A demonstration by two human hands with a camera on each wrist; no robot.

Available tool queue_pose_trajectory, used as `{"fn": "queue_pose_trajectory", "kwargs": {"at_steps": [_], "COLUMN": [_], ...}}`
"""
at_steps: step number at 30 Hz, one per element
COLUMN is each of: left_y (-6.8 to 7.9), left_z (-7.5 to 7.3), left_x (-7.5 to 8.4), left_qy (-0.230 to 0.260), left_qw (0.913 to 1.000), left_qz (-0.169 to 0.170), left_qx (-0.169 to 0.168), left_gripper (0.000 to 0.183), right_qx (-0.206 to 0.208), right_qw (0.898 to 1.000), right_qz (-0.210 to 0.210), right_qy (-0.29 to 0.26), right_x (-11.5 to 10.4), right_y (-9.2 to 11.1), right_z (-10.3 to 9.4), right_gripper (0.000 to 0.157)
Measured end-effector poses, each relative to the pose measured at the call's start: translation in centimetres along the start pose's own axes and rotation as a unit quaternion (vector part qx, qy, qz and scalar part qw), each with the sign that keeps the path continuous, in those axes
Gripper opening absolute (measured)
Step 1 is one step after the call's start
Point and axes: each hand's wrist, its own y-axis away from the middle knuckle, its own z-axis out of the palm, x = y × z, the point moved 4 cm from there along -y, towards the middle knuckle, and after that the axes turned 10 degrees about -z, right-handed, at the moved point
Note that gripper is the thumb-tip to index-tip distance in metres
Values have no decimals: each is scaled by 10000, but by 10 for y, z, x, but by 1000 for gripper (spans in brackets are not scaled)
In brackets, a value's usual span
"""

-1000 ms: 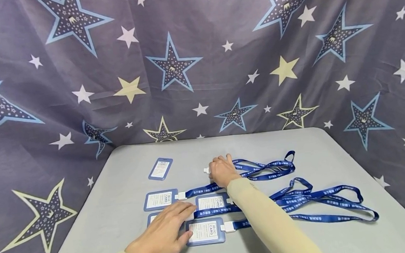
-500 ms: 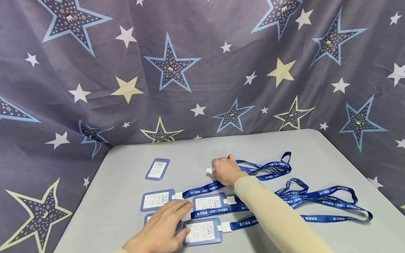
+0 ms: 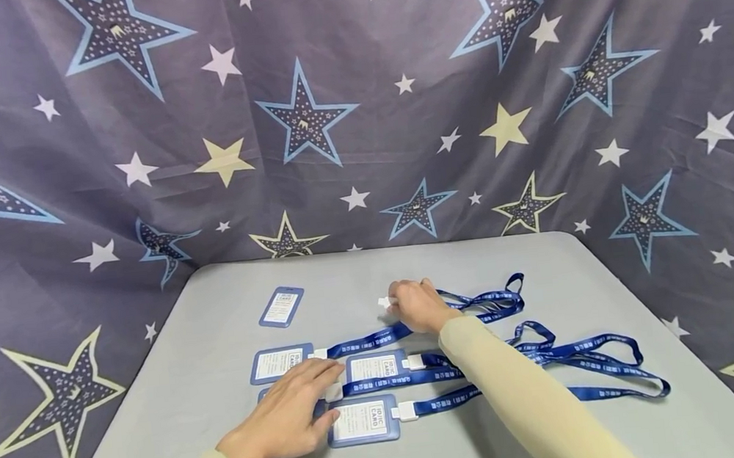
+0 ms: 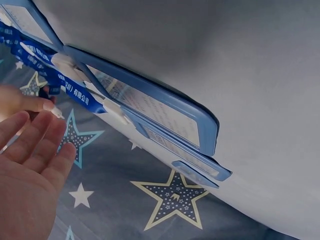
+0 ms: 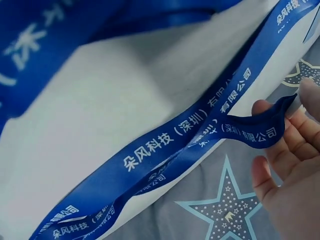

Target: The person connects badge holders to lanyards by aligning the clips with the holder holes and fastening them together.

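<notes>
My right hand (image 3: 419, 306) pinches a blue lanyard (image 5: 255, 131) close to its white clip (image 3: 384, 302), over the far middle of the table. The strap trails rightward from the fingers in loose loops. My left hand (image 3: 286, 417), fingers extended, lies over a blue badge holder that it mostly hides. The thumb reaches the left edge of the nearest badge holder (image 3: 362, 420). Around these are another badge holder (image 3: 375, 367) and one further left (image 3: 280, 361), each with a lanyard leading right. A lone badge holder (image 3: 280, 307) without a strap lies at the back left.
Several blue lanyard straps (image 3: 607, 353) overlap in loops across the right half of the grey table (image 3: 625, 425). A dark star-patterned cloth (image 3: 356, 112) hangs behind the table and along its sides.
My right hand has shifted a little to the right, bringing the lanyard's white clip along. The left hand stays about where it was over the badge holders. The head view has turned slightly right.
</notes>
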Motion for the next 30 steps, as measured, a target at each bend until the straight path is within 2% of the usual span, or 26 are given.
{"fn": "queue_pose_trajectory", "kwargs": {"at_steps": [7,14,20,23,30], "left_y": [-3,-6,-9,-10,-12], "left_z": [0,1,2,3,4], "left_x": [1,3,3,3,5], "left_qy": [54,-7,7,19,15], "left_qw": [10000,9999,10000,10000,9999], "left_qz": [-7,106,26,11,66], "left_qx": [-57,67,1,11,101], "left_gripper": [65,63,62,62,61], "right_qx": [144,341,593,633,724], "right_qw": [9998,9990,9964,9948,9921], "right_qz": [-110,-263,-611,-782,-1017], "right_qy": [-3,-98,25,156,90], "right_x": [-1,1,1,0,-4], "right_y": [7,20,34,40,57], "right_z": [-5,-16,-25,-26,-25], "right_gripper": [11,11,12,13,13]}}
